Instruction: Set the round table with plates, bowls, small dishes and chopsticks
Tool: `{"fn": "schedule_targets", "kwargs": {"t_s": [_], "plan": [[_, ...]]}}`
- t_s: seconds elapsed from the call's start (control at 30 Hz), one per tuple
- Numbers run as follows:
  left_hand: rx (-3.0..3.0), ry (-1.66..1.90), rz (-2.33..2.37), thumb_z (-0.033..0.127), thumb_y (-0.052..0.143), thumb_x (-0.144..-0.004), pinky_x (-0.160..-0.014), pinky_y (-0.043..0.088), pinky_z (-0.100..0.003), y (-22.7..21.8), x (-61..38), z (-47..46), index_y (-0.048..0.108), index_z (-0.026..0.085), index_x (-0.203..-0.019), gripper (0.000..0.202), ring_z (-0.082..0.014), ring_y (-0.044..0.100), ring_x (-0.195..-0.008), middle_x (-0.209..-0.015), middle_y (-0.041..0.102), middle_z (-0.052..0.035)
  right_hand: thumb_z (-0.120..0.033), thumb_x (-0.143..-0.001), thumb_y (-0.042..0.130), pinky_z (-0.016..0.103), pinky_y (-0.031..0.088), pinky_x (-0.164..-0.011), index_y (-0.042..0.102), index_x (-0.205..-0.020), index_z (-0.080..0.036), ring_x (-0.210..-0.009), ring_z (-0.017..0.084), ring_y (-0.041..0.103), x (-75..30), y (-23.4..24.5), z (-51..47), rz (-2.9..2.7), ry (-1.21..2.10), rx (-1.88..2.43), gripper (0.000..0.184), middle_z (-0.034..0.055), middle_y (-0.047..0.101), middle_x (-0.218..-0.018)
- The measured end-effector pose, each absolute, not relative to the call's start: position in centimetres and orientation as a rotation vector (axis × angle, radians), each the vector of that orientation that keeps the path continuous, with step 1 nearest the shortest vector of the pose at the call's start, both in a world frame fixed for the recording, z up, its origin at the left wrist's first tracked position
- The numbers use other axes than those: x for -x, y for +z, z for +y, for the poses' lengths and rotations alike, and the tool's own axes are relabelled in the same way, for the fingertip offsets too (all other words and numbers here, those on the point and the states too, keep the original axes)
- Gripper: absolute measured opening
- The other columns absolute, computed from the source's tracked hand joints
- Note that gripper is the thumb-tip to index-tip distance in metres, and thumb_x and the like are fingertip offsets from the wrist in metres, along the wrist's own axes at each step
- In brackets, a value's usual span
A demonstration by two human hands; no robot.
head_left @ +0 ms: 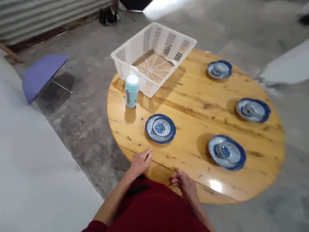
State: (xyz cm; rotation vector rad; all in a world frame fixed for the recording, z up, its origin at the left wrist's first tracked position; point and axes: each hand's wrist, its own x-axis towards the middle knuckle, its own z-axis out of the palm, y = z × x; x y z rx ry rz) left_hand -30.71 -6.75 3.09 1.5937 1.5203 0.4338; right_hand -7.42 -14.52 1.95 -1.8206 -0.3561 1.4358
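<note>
At round wooden table (188,132), has four blue-and-white ceramic bowl-and-plate settings (160,128) (219,69) (253,110) (227,152) laid, white spoon (171,61) left in white plastic basket (146,86), both hands (142,161) (185,184) empty.

Dark red top (154,211), matching left sleeve (95,226) stopping short, 2 bare forearms (117,196), 2 bare hands (141,161)

One camera, worn on the person's head, looks forward and steeply down from above the near edge of the round bench (193,96). The red shirt (154,209) fills the bottom middle, closest to the lens. The middle of the view falls beside a plate (149,132). Nearly the whole benchtop fits, with the concrete floor (91,112) around it and a corrugated wall (48,19) farther off, at upper left.
</note>
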Motion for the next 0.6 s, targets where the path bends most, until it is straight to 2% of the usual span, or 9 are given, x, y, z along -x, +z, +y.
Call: {"fn": "schedule_targets", "kwargs": {"t_s": [0.13, 0.23, 0.37, 0.6], "plan": [[-1.718, 0.402, 1.380, 0.030, 0.047, -0.102, -0.090, 0.058, -0.031, 2.7, 29.5, -6.6, 0.073, 0.018, -0.132, 0.041, -0.0214, 0.078, -0.095, -0.116, 0.081, -0.0099, -0.078, -0.045, 0.088, 0.025, 0.051, -0.049, 0.071, -0.092, -0.014, -0.051, 0.015, 0.062, 7.8, 2.3, -15.0, -0.312, 1.420, 1.829, 0.081, 0.0056, 0.073, -0.068], [-1.802, 0.379, 1.290, 0.029, 0.047, -0.102, -0.097, 0.059, -0.034, 2.5, 28.7, -6.3, 0.074, 0.019, -0.129, 0.040, -0.0241, 0.077, -0.108, -0.126, 0.078, -0.0100, -0.075, -0.045, 0.088, 0.026, 0.051, -0.049, 0.072, -0.091, -0.014, -0.051, 0.015, 0.062, 7.4, 3.0, -14.6, -0.273, 1.372, 1.806, 0.078, 0.0051, 0.072, -0.068], [-1.907, 0.370, 1.181, 0.030, 0.047, -0.102, -0.101, 0.059, -0.035, 2.5, 27.6, -6.3, 0.074, 0.019, -0.128, 0.039, -0.0240, 0.076, -0.113, -0.127, 0.078, -0.0096, -0.065, -0.047, 0.088, 0.026, 0.049, -0.048, 0.071, -0.094, -0.014, -0.050, 0.015, 0.061, 6.5, 2.9, -15.4, -0.191, 1.313, 1.778, 0.071, 0.0038, 0.071, -0.065], [-2.099, 0.327, 1.047, 0.030, 0.047, -0.102, -0.096, 0.061, -0.033, 3.3, 21.5, -7.7, 0.074, 0.020, -0.127, 0.038, -0.0226, 0.078, -0.106, -0.120, 0.080, -0.0094, -0.052, -0.055, 0.081, 0.024, 0.045, -0.045, 0.070, -0.096, -0.014, -0.048, 0.015, 0.061, 1.5, 1.3, -19.6, -0.065, 1.229, 1.684, 0.057, 0.0042, 0.071, -0.066]]}}
